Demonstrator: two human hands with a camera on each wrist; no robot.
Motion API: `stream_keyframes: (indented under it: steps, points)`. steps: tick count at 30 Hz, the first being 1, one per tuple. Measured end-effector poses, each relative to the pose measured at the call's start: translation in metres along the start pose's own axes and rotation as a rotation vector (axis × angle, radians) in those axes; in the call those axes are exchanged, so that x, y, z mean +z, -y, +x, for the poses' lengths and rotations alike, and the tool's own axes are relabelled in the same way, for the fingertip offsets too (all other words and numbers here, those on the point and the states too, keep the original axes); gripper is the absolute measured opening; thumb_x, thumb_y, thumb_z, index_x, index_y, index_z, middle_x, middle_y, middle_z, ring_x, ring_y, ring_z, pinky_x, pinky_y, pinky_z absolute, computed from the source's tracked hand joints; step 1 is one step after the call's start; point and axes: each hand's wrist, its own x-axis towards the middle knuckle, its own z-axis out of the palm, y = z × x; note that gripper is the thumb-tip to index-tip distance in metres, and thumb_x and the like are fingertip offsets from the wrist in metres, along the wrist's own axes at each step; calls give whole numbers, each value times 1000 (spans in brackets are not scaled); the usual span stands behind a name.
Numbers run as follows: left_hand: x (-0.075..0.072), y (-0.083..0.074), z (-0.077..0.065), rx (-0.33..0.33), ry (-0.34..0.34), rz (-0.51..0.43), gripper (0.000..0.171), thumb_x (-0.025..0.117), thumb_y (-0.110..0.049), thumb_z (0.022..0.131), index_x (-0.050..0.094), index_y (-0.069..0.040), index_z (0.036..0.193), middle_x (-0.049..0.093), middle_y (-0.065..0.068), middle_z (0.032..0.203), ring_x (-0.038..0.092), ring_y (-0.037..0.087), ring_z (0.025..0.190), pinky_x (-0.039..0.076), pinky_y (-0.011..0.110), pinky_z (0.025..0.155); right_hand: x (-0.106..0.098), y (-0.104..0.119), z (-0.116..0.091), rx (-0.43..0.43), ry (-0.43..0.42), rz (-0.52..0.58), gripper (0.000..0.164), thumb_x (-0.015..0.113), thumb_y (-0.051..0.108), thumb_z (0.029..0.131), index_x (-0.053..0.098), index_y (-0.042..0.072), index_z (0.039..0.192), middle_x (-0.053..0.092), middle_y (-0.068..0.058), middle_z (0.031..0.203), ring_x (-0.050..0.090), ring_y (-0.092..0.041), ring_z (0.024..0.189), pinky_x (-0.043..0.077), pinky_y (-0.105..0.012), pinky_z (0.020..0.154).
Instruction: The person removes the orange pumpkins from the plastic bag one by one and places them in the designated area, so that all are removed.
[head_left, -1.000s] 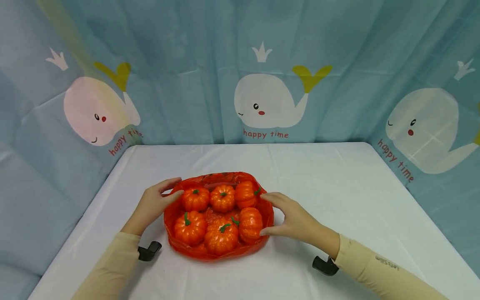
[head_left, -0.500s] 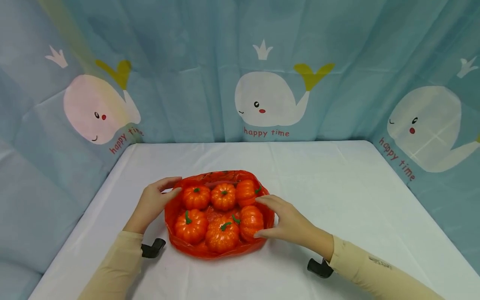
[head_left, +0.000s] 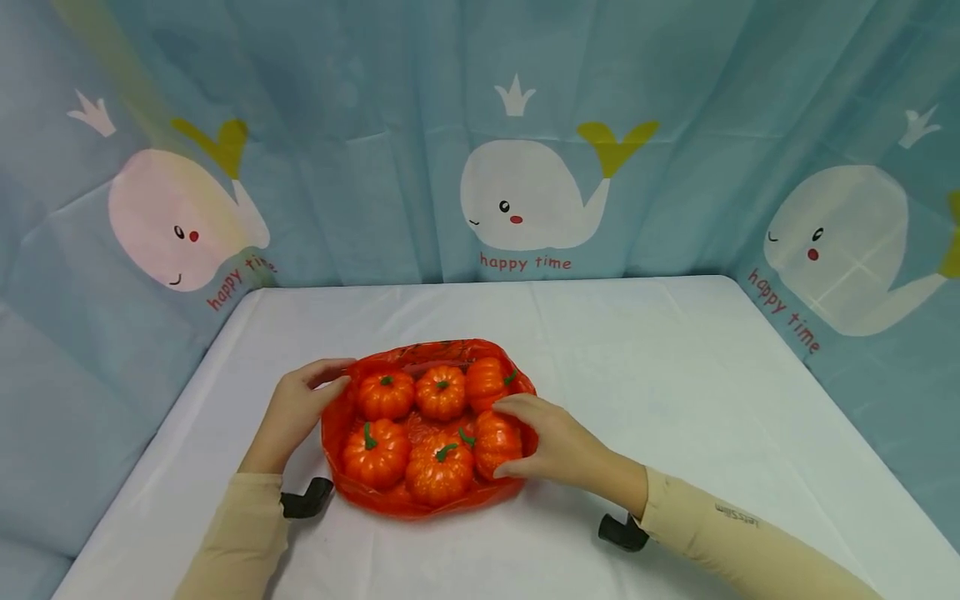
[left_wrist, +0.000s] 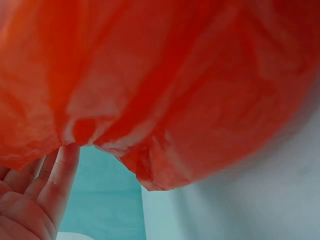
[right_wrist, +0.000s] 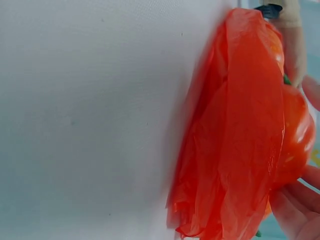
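Note:
Several small orange toy pumpkins (head_left: 377, 454) with green stems sit inside a red plastic bag (head_left: 420, 510), its rim spread wide on the table. My left hand (head_left: 292, 412) holds the bag's left rim near the back corner, and the left wrist view shows its fingers (left_wrist: 59, 175) against the bunched plastic. From the right, my right hand (head_left: 558, 442) reaches over the rim, thumb and fingers curved round the pumpkin at the right front (head_left: 497, 443). In the right wrist view, its fingers touch that glossy pumpkin (right_wrist: 296, 135); the bag hides the lower part.
A white cloth covers the table (head_left: 645, 367). Behind it and at both sides hangs a light blue curtain (head_left: 360, 167) printed with whales. Each wrist wears a small black device, such as the right one (head_left: 624, 532).
My right hand has moved left over the bag's rim and now surrounds the right front pumpkin. The left hand has stayed at the rim, shifting slightly. The pumpkins keep their places.

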Motion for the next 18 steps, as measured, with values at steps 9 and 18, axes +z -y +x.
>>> stream_keyframes:
  steps: [9,18]
  points:
    - [-2,0,-2,-8,1,-2,44,54,-33,102,58,-8,138,55,20,141,43,36,137,37,58,113,4,3,4,50,55,-7,74,87,29,76,56,6,138,54,-9,144,52,-28,133,50,-49,104]
    - [1,4,-2,-12,1,-2,45,54,-34,102,57,-8,138,56,21,141,42,37,138,38,59,112,3,8,3,94,96,-58,78,87,28,76,52,4,142,51,-12,147,48,-32,136,47,-51,107]
